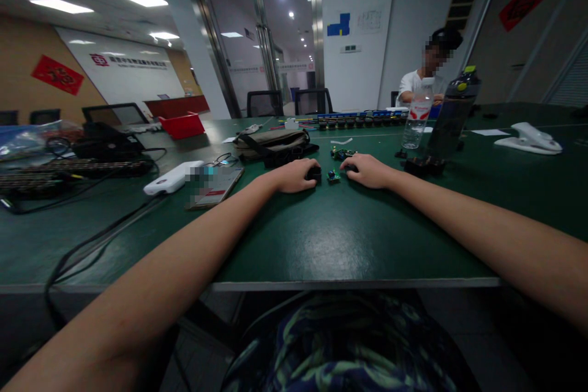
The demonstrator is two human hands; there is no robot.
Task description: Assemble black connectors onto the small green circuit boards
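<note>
On the green table (340, 245), my left hand (296, 176) is closed round a small black block-shaped part (314, 174); its exact kind is too small to tell. Opposite it, my right hand (370, 171) curls its fingers on a small dark piece (351, 168), mostly covered by the fingertips. Between the two hands lies a small green circuit board (333, 177) with a blue component on it. Just beyond the right fingertips sits another cluster of green circuit boards (342, 152).
Behind my left hand lies a grey-brown bag (273, 144). Leftward are a phone (215, 188), a white device (172, 177) and cables. To the right stand a clear water bottle (417, 116) and a tall dark bottle (452, 116). A person (408, 87) sits across the table.
</note>
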